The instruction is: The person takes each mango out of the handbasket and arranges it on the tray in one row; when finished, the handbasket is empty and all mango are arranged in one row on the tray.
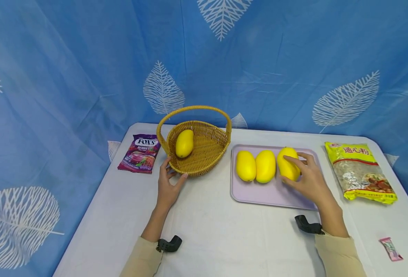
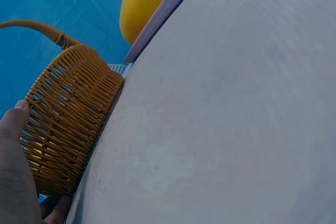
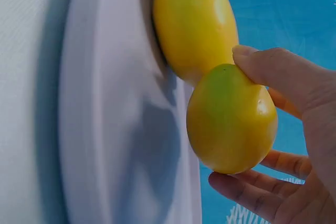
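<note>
My right hand (image 1: 312, 181) grips a yellow mango (image 1: 287, 169) between thumb and fingers over the right part of a pale purple tray (image 1: 259, 195). In the right wrist view the held mango (image 3: 231, 121) is raised off the tray, above its shadow. Two more mangoes, one on the left (image 1: 246, 166) and one in the middle (image 1: 265, 167), lie side by side on the tray. My left hand (image 1: 167, 188) holds the near left side of a wicker basket (image 1: 200, 163), thumb at its rim (image 2: 39, 90). Inside that basket sits another mango (image 1: 184, 143).
A purple candy bag (image 1: 140, 154) lies left of the basket, whose tall arched handle (image 1: 197, 107) rises above it. Right of the tray is a yellow-edged pasta bag (image 1: 359, 171). One small pink wrapped sweet (image 1: 391, 249) lies near the right edge. Blue cloth (image 1: 259, 77) hangs behind the table.
</note>
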### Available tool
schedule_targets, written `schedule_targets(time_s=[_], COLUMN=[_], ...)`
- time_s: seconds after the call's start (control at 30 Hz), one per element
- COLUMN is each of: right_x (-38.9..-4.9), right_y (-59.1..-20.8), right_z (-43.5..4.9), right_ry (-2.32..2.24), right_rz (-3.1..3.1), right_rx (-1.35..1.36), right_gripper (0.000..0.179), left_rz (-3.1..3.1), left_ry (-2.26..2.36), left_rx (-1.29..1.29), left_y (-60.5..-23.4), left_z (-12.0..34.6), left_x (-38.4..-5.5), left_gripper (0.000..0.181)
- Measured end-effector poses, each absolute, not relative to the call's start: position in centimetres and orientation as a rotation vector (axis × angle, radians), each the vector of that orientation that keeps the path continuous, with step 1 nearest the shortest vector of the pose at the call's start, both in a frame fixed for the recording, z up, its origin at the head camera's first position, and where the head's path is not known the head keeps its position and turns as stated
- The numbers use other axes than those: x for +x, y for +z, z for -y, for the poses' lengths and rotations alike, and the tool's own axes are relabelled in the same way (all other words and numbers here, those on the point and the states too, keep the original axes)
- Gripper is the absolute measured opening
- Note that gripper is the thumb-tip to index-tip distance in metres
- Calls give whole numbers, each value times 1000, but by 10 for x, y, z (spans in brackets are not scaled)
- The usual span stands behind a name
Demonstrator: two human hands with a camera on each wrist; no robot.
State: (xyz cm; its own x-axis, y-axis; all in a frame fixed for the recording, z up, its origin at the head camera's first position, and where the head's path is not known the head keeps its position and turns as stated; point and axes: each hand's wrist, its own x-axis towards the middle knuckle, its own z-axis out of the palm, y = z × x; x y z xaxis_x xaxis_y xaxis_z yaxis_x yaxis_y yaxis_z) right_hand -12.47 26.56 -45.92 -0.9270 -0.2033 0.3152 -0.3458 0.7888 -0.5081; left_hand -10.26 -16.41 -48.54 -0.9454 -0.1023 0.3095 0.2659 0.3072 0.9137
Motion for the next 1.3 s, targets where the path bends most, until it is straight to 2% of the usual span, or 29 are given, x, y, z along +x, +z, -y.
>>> schedule_targets(time_s=[0.4,0.57,1.3], right_x=[-125,-125,-122], right_y=[-467,-467,-458], right_z=[-264,-263,-259], right_ry=[897,897,778], right_rz=[2817,2825,2919], right_rx=[384,376,295], right_gripper=[65,70,72], left_rz=[2269,2276,2296], left_ry=[-1697,-1695,-1712], left_rx=[-121,-113,-87], left_y=[-484,-483,-482], left_z=[164,164,164], left_x=[-101,-101,-102], left_gripper=[77,76,76])
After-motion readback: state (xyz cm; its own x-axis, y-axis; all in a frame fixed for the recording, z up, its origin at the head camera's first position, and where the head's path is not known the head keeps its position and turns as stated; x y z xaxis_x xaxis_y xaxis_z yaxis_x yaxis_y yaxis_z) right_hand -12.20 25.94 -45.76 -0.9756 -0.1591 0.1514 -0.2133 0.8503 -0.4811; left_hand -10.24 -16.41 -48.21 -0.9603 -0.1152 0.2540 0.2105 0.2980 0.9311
